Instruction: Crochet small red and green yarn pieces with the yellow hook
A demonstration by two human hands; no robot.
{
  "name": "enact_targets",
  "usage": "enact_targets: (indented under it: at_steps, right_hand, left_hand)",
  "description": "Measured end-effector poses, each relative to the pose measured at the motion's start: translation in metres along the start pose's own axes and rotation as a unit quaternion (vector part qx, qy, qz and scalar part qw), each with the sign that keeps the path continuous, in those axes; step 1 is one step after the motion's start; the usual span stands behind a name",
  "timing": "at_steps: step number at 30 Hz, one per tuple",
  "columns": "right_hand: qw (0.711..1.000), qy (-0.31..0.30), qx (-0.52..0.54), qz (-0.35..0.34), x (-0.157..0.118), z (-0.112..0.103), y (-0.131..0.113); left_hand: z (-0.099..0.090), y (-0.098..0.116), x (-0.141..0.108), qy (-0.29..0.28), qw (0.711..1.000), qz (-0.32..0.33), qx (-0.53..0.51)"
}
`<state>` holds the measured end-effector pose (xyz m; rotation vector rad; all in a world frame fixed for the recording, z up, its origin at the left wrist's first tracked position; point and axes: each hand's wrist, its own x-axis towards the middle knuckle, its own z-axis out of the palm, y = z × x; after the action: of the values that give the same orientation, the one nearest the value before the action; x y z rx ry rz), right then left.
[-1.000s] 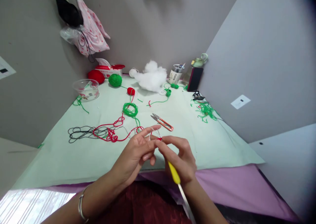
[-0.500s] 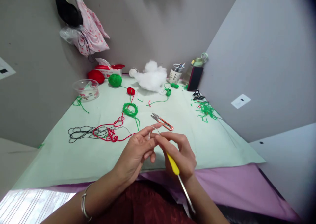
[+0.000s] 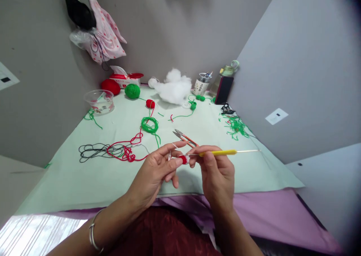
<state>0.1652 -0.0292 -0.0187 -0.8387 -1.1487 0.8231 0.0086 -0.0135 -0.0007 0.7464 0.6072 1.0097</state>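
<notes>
My left hand pinches a small red and white crochet piece between thumb and fingers. White yarn runs over its raised index finger. In my right hand is a crochet hook with a yellow handle, lying nearly level and pointing left. The hook's thin tip meets the crochet piece; the exact stitch is too small to see. Just beyond my fingertips lie orange-handled thread snips, partly hidden by my hands. Red yarn trails across the cloth toward my left hand.
Green yarn coil, black cord and a clear tub lie left. At the back are a green yarn ball, white stuffing, a pen cup and a phone. Green yarn scraps lie right.
My right hand has turned the hook from steeply slanted to nearly level and shifted slightly right. The red and white piece now shows between my hands. My left hand stays nearly in place.
</notes>
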Motion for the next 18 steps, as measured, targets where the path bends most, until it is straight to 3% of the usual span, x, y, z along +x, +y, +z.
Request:
enact_targets:
  at_steps: [4,8,10,12,15,16,18]
  right_hand:
    - [0.999,-0.015,0.028,0.005,-0.001,-0.002,-0.005]
    - [0.991,-0.023,-0.114,-0.074,-0.008,-0.003,-0.008]
    - [0.961,-0.046,-0.216,-0.167,-0.012,-0.003,-0.006]
    - [0.912,-0.078,-0.304,-0.263,-0.015,-0.004,-0.001]
    - [0.855,-0.082,-0.38,-0.344,-0.016,-0.004,0.006]
    - [0.857,-0.075,-0.378,-0.342,-0.015,-0.004,0.007]
    - [0.903,-0.044,-0.319,-0.285,-0.013,-0.003,0.006]
  left_hand:
    - [-0.003,0.002,-0.001,0.004,1.0,0.0,0.013]
    - [-0.004,0.0,-0.001,0.02,0.999,0.024,0.043]
    - [-0.004,-0.003,-0.002,0.033,0.997,0.042,0.054]
    - [-0.002,-0.006,-0.003,0.05,0.996,0.056,0.044]
    - [0.001,-0.006,-0.003,0.056,0.998,0.015,-0.019]
    - [0.001,-0.004,-0.003,0.049,0.998,-0.016,-0.043]
    - [0.0,0.0,-0.002,0.035,0.994,-0.068,-0.079]
